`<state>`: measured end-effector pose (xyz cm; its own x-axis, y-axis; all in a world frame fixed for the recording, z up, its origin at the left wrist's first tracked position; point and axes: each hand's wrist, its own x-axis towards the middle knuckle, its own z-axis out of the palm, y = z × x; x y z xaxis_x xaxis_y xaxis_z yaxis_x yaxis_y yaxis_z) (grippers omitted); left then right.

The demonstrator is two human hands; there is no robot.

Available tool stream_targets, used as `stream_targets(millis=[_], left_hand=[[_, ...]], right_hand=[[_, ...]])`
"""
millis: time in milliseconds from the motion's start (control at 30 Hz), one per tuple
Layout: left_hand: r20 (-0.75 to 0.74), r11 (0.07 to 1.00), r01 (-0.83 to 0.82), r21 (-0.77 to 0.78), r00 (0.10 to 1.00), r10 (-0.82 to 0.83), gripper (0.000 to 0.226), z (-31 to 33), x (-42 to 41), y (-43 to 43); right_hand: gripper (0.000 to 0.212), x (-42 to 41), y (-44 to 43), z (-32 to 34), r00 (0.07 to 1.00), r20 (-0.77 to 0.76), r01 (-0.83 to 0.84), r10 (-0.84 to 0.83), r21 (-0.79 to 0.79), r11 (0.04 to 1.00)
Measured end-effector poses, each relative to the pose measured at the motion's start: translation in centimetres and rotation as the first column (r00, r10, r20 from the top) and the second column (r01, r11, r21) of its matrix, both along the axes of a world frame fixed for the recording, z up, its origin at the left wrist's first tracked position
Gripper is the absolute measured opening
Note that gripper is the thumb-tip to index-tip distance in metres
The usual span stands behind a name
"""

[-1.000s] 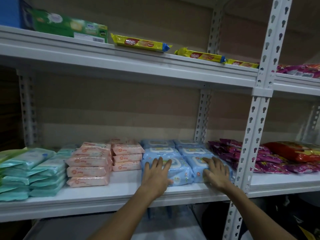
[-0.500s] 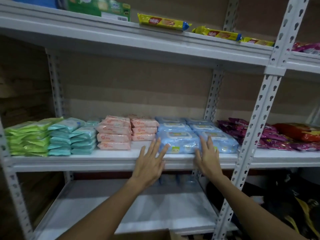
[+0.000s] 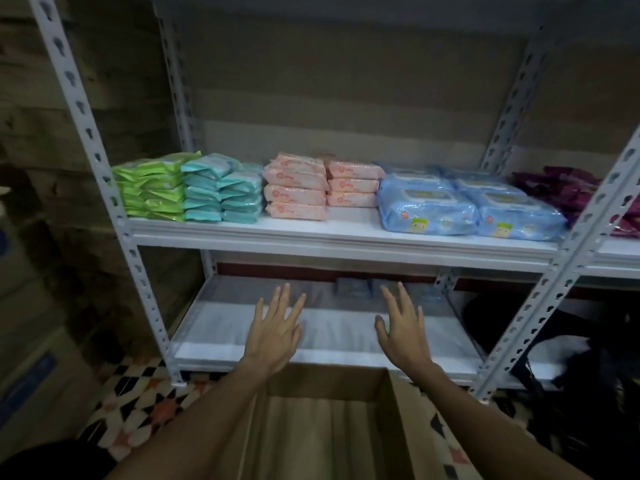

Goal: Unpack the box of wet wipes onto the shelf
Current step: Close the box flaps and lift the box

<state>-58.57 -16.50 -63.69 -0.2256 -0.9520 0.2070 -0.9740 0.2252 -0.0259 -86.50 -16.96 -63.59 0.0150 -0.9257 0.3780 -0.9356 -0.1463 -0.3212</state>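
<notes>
Left hand (image 3: 277,329) and right hand (image 3: 403,327): fingers spread, grasping nothing; open brown cardboard box (image 3: 325,381) at 6 o'clock; blue plastic wet-wipe packs (image 3: 429,209) at 2 o'clock.

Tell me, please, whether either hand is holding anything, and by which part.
Nothing is held: the left hand and right hand are both open, fingers spread.

On the middle shelf (image 3: 346,237), you have bare board only along the front edge and in the pocket between the pink packs (image 3: 294,188) and the blue packs (image 3: 426,206). The lower shelf (image 3: 221,351) is open at the front, with blurred rear packs (image 3: 349,287) at its back. The post (image 3: 561,258) bounds your right side.
</notes>
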Motion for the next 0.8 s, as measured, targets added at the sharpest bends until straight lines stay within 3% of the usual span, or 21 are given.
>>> stream_targets(millis=[167, 333, 533, 800], left_hand=[[0.104, 0.978, -0.084, 0.191, 0.992, 0.065, 0.059, -4.0, 2.2, 0.3], [0.067, 0.904, -0.130, 0.407, 0.991, 0.112, 0.047, -7.9, 4.4, 0.0], [-0.140, 0.811, -0.059, 0.582, 0.975, 0.172, 0.029, -12.6, 6.6, -1.4], [-0.380, 0.679, -0.016, 0.734, 0.819, 0.430, 0.060, -14.5, 7.0, -2.7]], right_hand=[[0.058, -0.4, 0.3, -5.1, 0.997, -0.058, -0.025, 0.045, 0.302, 0.953], [0.054, -2.5, 0.0, -9.7, 0.994, -0.089, -0.008, 0.069, 0.554, 0.832], [0.056, -4.7, -0.9, -13.0, 0.994, -0.085, 0.002, 0.069, 0.643, 0.766], [0.055, -6.1, -2.9, -15.1, 1.000, -0.026, 0.018, 0.002, 0.735, 0.678]])
